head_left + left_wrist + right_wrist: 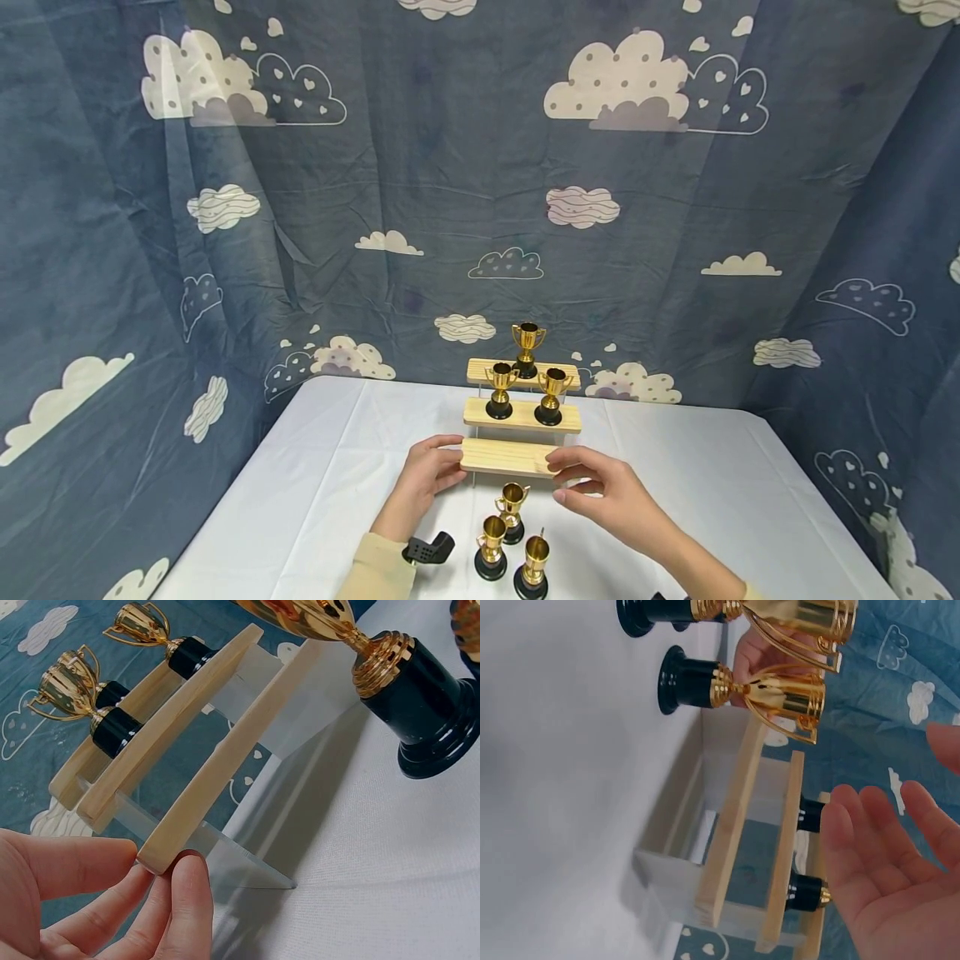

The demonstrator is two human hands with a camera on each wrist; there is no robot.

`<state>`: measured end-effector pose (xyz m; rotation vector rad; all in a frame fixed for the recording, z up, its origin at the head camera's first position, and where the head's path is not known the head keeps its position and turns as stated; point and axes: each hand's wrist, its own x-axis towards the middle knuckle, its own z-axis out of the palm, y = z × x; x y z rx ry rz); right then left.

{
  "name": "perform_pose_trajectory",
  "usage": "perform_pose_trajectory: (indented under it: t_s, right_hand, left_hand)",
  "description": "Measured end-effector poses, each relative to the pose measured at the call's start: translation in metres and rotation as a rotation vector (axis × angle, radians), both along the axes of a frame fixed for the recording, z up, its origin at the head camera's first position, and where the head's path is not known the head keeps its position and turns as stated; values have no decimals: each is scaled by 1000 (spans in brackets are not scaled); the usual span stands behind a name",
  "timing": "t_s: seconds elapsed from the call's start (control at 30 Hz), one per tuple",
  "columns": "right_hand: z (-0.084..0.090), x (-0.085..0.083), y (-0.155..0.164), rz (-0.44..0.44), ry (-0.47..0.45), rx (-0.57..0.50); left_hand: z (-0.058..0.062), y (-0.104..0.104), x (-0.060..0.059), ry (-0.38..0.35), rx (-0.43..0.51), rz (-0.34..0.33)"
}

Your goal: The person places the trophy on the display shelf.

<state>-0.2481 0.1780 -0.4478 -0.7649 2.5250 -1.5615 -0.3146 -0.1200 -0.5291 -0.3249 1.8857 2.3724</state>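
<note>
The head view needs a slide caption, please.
Hands at a tiered stand: three gold trophies on it, three before it.

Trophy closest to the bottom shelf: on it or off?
Off. In the head view the trophy stands in front of the bottom shelf, its black base on the white cloth.

Curtained-off work space, cloud-print fabric walls (465,183) on three sides, white-covered table (315,475)

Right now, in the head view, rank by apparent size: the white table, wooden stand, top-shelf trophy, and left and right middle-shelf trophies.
1. White table
2. Wooden stand
3. Top-shelf trophy, left middle-shelf trophy, right middle-shelf trophy: too alike to rank.
</note>
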Motion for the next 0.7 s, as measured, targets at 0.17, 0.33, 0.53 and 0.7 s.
perform_pose_trajectory:
  t_s: [0.17, 0.33, 0.53, 0.7]
  right_hand:
    - [-6, 4, 0, 57, 21, -17]
    - [-10, 7, -2, 112, -14, -29]
    - [-14, 12, -4, 154, -52, -28]
    - [-17, 17, -7, 142, -67, -15]
  left_hand:
    - [0, 0, 0, 1, -2, -2]
    - [-1, 0, 1, 4, 0, -2]
    - [-1, 0, 1, 3, 2, -3]
    - [-2, -1, 1, 21, 6, -15]
